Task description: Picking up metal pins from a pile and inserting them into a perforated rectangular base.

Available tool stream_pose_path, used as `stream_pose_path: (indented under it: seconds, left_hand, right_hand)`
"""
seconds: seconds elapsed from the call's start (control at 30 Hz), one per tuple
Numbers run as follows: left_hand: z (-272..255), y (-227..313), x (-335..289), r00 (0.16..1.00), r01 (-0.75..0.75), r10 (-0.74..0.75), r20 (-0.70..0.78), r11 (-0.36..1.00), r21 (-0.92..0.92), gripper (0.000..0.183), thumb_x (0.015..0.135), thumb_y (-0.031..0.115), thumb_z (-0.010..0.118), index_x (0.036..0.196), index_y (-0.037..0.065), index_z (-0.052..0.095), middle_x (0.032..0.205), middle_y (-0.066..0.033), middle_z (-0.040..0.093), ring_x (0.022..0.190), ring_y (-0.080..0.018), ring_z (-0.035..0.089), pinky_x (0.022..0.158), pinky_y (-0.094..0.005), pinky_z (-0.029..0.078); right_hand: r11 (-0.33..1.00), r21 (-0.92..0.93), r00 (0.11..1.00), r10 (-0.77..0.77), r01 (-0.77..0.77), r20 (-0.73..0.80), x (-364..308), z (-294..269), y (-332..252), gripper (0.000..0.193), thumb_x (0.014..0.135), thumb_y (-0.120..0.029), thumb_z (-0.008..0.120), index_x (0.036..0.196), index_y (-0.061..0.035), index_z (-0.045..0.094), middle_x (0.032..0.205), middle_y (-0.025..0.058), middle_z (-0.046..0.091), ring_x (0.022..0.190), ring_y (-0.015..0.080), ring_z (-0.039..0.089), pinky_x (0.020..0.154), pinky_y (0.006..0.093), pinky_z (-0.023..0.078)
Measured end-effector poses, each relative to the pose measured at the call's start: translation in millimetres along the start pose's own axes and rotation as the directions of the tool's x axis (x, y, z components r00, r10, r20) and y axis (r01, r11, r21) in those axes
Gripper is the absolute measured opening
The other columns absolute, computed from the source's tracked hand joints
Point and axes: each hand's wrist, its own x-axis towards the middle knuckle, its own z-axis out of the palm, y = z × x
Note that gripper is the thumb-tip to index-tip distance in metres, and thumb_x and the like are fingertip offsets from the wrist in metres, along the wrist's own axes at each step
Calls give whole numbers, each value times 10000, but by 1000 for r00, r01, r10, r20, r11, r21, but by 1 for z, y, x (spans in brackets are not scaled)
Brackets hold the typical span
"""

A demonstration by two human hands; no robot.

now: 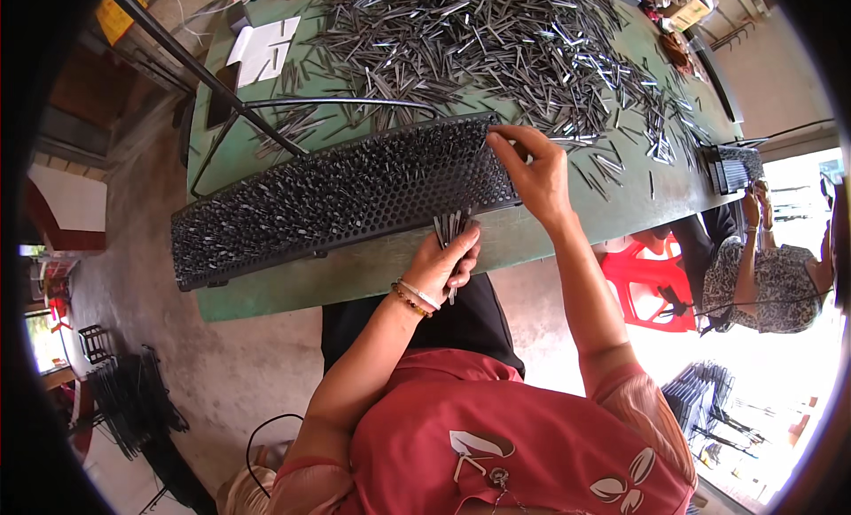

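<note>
1. Most of the far side of the green table (372, 281) is covered by a loose heap of dark strips (479, 50); a few stragglers are scattered near its right edge.
2. The table's L part is crossed by a black bar (199, 72), slanting down from upper L to the far edge of the black perforated board (257, 209) (the way in from that side is partly blocked by it). A white sheet (257, 50), w/ strips on it, is seen beyond.
3. At far R, a 2nd board (737, 167) is placed at the table's corner, by a co-worker (762, 284); a red chair (651, 289) is seen nearby.
4. The main board is laid along the table's near edge, in front of the person. Its long axis is run approx. L–R, R end tilted farther away. Its L part is densely filled w/ upright strips; open holes are shown toward R.
5. A bundle of strips (450, 227) is gripped in the L hand (443, 265), fingers wrapped round it, just by the board's near edge; its long axis is pointed away from the body, toward the board.
6. The R hand (539, 171) is held at the board's far R corner, thumb & index tips near each other; whether a strip is pinched can't be told.
</note>
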Motion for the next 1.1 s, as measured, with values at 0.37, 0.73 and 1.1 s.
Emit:
stream_pose_path:
  seconds: [0.37, 0.73, 1.1]
  left_hand:
    - [-1, -1, -6, 998, 6, -9, -64, 999, -42, 203, 917, 241, 588, 971, 45, 594, 772, -11, 561, 645, -77, 514, 493, -207, 404]
    - [-5, -3, -3, 1000, -23, 23, 5, 998, -53, 205, 918, 204, 584, 1038, 38, 592, 867, -37, 602, 756, -127, 587, 609, -263, 498]
    - [-5, -2, -6, 1000, 25, -24, 6, 990, -137, 215, 940, 207, 537, 1082, 49, 572, 904, -64, 626, 847, -187, 633, 716, -375, 560]
  right_hand:
    - [986, -92, 977, -150, 137, -152, 9, 12, 19, 165, 829, -99, 680, 974, -22, 691, 752, 39, 673, 611, 45, 529, 568, 205, 438]
    - [969, -140, 964, -225, 205, -144, 4, 17, 38, 150, 798, -77, 692, 936, -19, 689, 808, 90, 659, 627, 183, 606, 580, 284, 485]
    - [961, -201, 980, -197, 189, -19, -3, 8, 18, 227, 776, -108, 723, 985, -29, 685, 856, 71, 587, 636, 166, 572, 570, 260, 453]
